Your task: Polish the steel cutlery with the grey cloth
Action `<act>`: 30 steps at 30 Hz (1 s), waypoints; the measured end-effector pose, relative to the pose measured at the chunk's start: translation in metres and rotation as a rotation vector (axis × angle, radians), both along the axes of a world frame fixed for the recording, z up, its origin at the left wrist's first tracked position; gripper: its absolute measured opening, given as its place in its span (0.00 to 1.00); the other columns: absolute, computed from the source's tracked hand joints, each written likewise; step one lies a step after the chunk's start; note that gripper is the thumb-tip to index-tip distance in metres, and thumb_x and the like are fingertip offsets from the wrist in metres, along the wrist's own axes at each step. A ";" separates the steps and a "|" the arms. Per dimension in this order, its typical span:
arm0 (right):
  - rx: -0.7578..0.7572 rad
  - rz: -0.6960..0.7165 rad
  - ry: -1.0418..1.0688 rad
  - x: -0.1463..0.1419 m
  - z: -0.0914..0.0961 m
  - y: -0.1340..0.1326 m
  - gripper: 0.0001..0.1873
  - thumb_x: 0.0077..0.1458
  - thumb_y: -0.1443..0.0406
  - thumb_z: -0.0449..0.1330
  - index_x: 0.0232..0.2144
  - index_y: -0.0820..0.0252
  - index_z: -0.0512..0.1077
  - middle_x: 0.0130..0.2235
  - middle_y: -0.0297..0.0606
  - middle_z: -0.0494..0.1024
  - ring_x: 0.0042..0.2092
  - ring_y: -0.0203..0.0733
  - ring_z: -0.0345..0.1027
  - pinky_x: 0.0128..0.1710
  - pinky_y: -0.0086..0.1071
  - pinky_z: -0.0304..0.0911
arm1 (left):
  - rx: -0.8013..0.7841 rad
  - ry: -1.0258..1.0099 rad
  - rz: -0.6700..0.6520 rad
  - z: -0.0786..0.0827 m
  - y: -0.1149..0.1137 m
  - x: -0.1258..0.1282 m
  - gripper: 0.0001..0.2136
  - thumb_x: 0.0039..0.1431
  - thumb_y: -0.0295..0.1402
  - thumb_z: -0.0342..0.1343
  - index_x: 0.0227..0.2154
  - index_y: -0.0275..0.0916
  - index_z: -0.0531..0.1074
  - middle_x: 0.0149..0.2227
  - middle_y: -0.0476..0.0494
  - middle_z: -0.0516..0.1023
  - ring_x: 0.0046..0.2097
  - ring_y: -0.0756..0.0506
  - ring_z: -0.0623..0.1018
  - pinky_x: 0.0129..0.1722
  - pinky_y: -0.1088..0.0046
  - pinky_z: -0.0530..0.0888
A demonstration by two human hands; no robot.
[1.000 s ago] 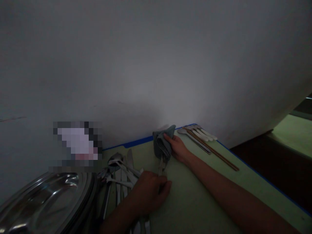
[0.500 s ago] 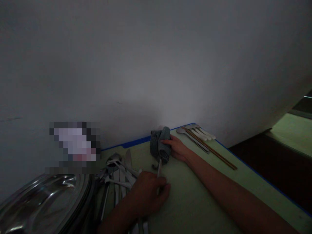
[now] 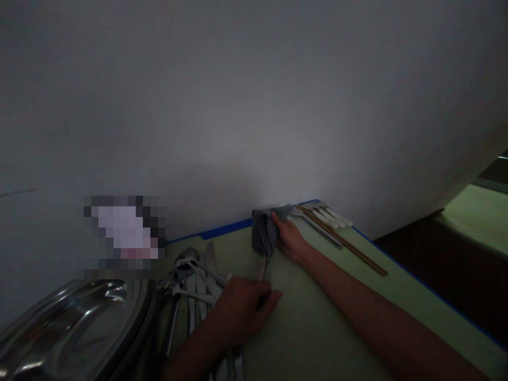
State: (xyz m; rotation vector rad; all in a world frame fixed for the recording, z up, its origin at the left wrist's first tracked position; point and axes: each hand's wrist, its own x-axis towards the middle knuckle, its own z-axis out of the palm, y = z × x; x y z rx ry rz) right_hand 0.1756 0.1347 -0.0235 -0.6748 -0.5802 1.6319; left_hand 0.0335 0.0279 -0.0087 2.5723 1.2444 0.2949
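My left hand (image 3: pixel 249 306) is closed on the slim, pale handle of a piece of cutlery (image 3: pixel 262 269). The far end of that piece disappears into a grey cloth (image 3: pixel 263 234), so its kind cannot be told. My right hand (image 3: pixel 290 239) grips the folded cloth around it from the right side. Just left of my left hand lies a loose pile of metal cutlery (image 3: pixel 200 272), with spoons and knives among it. Beyond my right hand are a pair of brown chopsticks (image 3: pixel 345 243), a metal spoon beside them, and several white-handled forks (image 3: pixel 333 216).
A stack of shiny metal divided trays (image 3: pixel 79 323) stands at the left front. The pale green tabletop (image 3: pixel 313 323) has a blue edge and meets a grey wall (image 3: pixel 254 106) at the back. A blurred-out patch hides something against the wall on the left.
The cloth has shifted slightly right and folded differently around the cutlery, its upper part now spreading over toward the spoon. My right hand's fingers have changed position on it.
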 end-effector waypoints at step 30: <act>-0.052 0.053 0.144 0.010 -0.006 0.009 0.10 0.46 0.59 0.63 0.29 0.58 0.70 0.27 0.33 0.78 0.37 0.39 0.72 0.38 0.32 0.68 | -0.171 -0.203 0.146 0.006 0.005 -0.002 0.14 0.62 0.37 0.40 0.25 0.40 0.63 0.23 0.50 0.71 0.28 0.47 0.73 0.29 0.74 0.64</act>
